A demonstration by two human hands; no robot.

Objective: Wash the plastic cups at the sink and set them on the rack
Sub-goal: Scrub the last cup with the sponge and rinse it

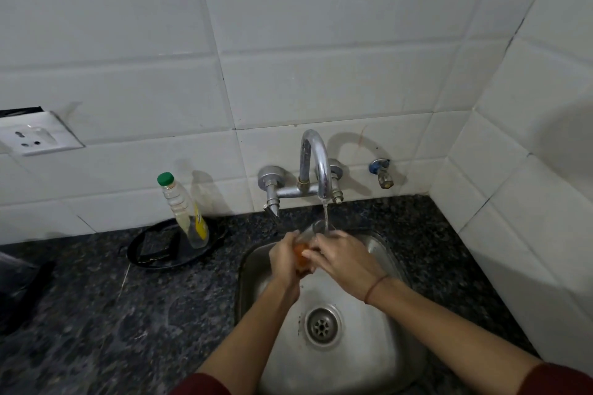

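A clear plastic cup [316, 229] with an orange lower part is held over the steel sink [378, 343], its mouth tilted up toward the tap. Water runs from the chrome faucet [316, 159] into the cup. My left hand [284, 258] grips the cup from the left, fingers wrapped round its body. My right hand [341, 255] holds it from the right, fingers curled over its side near the rim. Most of the cup is hidden between the two hands. No rack is in view.
A clear bottle with a green cap [184, 212] leans on a black round tray [175, 247] left of the sink. A wall socket [35, 135] is at the far left, a small valve [382, 171] right of the faucet. Dark granite counter [128, 314] surrounds the sink.
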